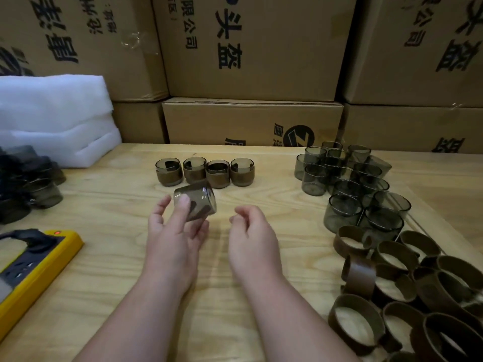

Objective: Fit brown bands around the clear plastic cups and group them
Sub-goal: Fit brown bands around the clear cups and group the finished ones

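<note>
My left hand (174, 232) grips a smoky clear cup (199, 200), tilted on its side above the wooden table (109, 205), with no band on it. Beside it, my right hand (253, 237) hovers with loosely curled fingers and holds nothing. Behind the hands, several banded cups (205, 172) stand in a row. A cluster of bare cups (347, 184) fills the right side. A pile of brown bands (407, 291) lies at the near right.
White foam sheets (52, 118) are stacked at the far left, with dark banded cups (28, 184) in front of them. A yellow power strip (31, 270) lies at the near left. Cardboard boxes (251, 74) wall the table's far edge.
</note>
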`<action>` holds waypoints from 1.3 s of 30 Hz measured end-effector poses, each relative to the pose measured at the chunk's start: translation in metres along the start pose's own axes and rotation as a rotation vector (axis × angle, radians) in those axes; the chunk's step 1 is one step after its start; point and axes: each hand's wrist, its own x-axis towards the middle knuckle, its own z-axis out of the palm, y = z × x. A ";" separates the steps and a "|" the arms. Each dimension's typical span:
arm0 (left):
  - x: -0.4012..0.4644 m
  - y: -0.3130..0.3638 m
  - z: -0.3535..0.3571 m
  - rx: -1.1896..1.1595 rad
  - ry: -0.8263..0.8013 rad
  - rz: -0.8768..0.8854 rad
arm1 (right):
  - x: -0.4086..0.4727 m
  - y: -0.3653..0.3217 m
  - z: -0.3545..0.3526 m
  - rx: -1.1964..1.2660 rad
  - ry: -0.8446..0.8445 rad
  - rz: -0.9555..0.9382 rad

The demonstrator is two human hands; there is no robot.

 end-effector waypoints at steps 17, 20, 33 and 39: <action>0.010 -0.014 0.003 0.038 -0.292 -0.136 | -0.001 -0.007 0.032 0.326 -0.020 -0.029; 0.012 -0.016 0.007 0.090 -0.289 -0.106 | 0.000 -0.004 0.033 0.307 0.028 -0.038; 0.012 -0.026 0.015 0.393 -0.248 0.040 | 0.001 -0.004 0.023 0.392 0.162 0.003; 0.005 -0.025 0.021 0.517 -0.272 0.077 | 0.008 -0.010 0.016 0.355 0.089 0.125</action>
